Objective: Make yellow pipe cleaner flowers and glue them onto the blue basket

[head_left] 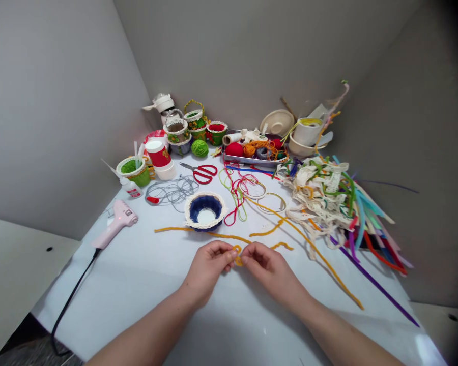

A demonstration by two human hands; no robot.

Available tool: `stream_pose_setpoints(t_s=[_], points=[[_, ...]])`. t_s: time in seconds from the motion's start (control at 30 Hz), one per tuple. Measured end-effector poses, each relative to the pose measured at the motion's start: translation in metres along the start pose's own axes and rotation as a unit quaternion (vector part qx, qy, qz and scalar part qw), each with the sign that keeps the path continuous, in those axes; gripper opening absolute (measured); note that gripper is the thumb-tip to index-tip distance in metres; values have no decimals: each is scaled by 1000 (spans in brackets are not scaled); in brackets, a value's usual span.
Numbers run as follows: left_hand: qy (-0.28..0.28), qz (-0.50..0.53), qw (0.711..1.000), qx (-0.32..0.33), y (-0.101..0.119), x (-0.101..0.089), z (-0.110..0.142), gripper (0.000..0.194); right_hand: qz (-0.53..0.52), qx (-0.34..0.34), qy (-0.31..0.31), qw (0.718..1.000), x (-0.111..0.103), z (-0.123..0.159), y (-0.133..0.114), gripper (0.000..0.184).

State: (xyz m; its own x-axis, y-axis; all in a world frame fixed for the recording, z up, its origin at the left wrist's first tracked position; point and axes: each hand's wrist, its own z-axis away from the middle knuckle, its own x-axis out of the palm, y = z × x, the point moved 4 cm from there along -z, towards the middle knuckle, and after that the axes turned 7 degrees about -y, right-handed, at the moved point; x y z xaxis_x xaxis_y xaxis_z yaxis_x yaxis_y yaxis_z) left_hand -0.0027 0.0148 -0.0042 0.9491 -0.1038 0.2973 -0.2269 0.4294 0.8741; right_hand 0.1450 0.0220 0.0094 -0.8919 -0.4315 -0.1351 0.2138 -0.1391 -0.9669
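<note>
Both my hands meet over the near middle of the white table. My left hand and my right hand each pinch a small curled piece of orange pipe cleaner between their fingertips. Just beyond them stands a small blue cup-basket with a white lace rim. Long orange pipe cleaners lie across the table around it.
A pink glue gun with a black cord lies at left. Red scissors, a glue bottle, grey cord, decorated cups, a tray of yarn and a heap of lace and coloured pipe cleaners fill the far and right side.
</note>
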Motion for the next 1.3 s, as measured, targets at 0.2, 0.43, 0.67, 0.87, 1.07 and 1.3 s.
stream_pose_setpoints(t_s=[0.2,0.43,0.67,0.87,1.07,1.3], points=[[-12,1,1000,-15,0,2,-1,17,-18,3,5,1000,1,-1,3,18],[-42,-13,999,-29,-1,2,-2,15,-74,36,-1,997,0,-2,2,17],[-31,-31,999,-30,5,8,3,22,-54,21,23,998,-7,-2,-2,20],[-40,1,999,-23,1,9,2,21,-143,41,40,988,-8,0,5,25],[-37,71,994,-77,-2,10,3,26,-275,82,-39,957,0,0,5,30],[-34,70,995,-56,-4,11,3,23,-225,77,-45,970,-1,-2,9,35]])
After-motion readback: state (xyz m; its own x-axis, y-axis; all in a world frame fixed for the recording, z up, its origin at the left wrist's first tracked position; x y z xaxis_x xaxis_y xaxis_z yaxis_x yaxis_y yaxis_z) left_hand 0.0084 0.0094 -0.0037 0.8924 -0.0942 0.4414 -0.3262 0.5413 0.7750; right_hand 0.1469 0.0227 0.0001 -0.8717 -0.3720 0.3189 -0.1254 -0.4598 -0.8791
